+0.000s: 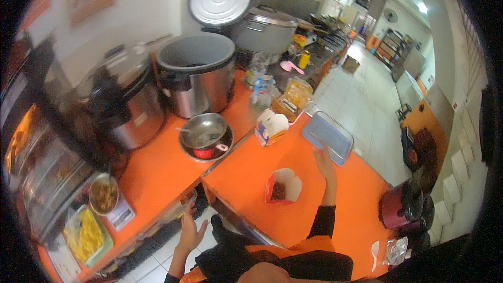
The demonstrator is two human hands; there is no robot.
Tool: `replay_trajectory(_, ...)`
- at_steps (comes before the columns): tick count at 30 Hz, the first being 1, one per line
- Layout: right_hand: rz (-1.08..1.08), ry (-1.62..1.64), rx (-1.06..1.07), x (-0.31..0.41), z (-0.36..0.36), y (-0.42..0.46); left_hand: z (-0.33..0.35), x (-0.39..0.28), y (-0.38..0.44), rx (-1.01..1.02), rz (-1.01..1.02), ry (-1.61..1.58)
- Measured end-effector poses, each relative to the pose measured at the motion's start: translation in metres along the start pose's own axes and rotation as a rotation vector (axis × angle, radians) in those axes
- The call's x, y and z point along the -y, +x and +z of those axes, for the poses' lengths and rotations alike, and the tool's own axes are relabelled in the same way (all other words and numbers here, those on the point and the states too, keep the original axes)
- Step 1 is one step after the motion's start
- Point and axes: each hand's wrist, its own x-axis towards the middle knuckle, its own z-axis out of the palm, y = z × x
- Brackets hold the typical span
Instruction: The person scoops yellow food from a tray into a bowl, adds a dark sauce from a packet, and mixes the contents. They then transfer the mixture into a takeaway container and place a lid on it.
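Observation:
My right hand (324, 162) reaches over the orange counter (251, 188), its blurred fingers at the near left edge of a blue plastic container (314, 135) with a clear lid lying askew on it. Whether the fingers grip the edge cannot be made out. Left of that forearm stands a red and white paper food box (292, 184), open at the top, with dark brown food inside. My left hand (190, 230) hangs with fingers apart and nothing in it, by the front edge of the left counter.
A metal bowl (204, 125) and a red-handled utensil rest in a pan. Large rice cookers (196, 78) line the wall. Folded paper boxes (272, 127) and packets stand behind. Yellow food fills a tray (84, 236) beside a bowl (104, 194). Dark red cookers (401, 204) flank the right edge.

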Motion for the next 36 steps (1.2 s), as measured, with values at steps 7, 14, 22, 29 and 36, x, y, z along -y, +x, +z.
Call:
replay_trajectory(7,-0.164,-0.097,0.011,0.063,0.003,0.146,0.009,0.002,0.122,0.153,-0.033,-0.131)
replay_trajectory(14,-0.134,-0.564,-0.061,0.007,0.026,0.291,0.038,0.007,0.174,0.166,-0.134,-0.377)
replay_trajectory(22,0.05,-0.722,-0.122,-0.034,0.059,0.317,0.05,-0.014,0.241,0.277,-0.014,-0.175)
replay_trajectory(29,-0.277,-0.51,-0.107,0.02,0.053,0.234,0.054,-0.032,0.27,0.223,-0.017,-0.3)
replay_trajectory(36,-0.231,-0.473,-0.01,0.013,0.049,0.196,0.064,-0.029,0.278,0.337,-0.046,-0.386)
